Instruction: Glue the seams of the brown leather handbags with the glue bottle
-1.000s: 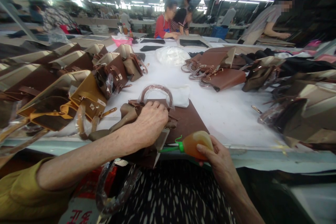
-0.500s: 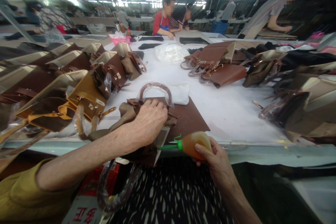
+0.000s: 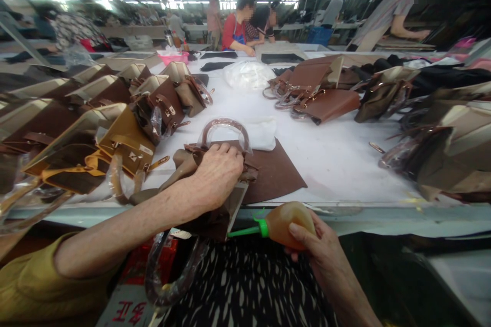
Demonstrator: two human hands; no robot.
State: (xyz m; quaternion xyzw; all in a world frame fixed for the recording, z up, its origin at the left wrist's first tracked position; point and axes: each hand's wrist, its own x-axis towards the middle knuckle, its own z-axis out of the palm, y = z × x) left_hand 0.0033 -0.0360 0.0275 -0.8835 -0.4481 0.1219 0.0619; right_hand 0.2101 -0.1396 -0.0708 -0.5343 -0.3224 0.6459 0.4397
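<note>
My left hand [image 3: 220, 171] is closed over the upper part of a brown handbag [image 3: 210, 225] that lies across the table's near edge. One plastic-wrapped handle [image 3: 226, 123] arches up beyond my knuckles, and another hangs below the edge. A brown flap [image 3: 274, 171] spreads flat on the table to the right of the hand. In my right hand [image 3: 318, 242] is a squeeze bottle [image 3: 289, 225] of amber liquid, tipped sideways. Its thin green nozzle points left, with the tip at the pale edge of the bag. Whether liquid comes out I cannot tell.
Rows of brown handbags [image 3: 99, 89] and a mustard one [image 3: 123, 135] stand on the left. More brown bags [image 3: 326, 107] lie to the right. A white plastic bundle [image 3: 248, 75] and a pink basket [image 3: 173, 57] sit farther back on the white table [image 3: 330, 163]. Several people work beyond.
The squeeze bottle and my right hand have moved a little downward, and the nozzle tip has slid down along the bag's edge. My left hand keeps its hold on the handbag.
</note>
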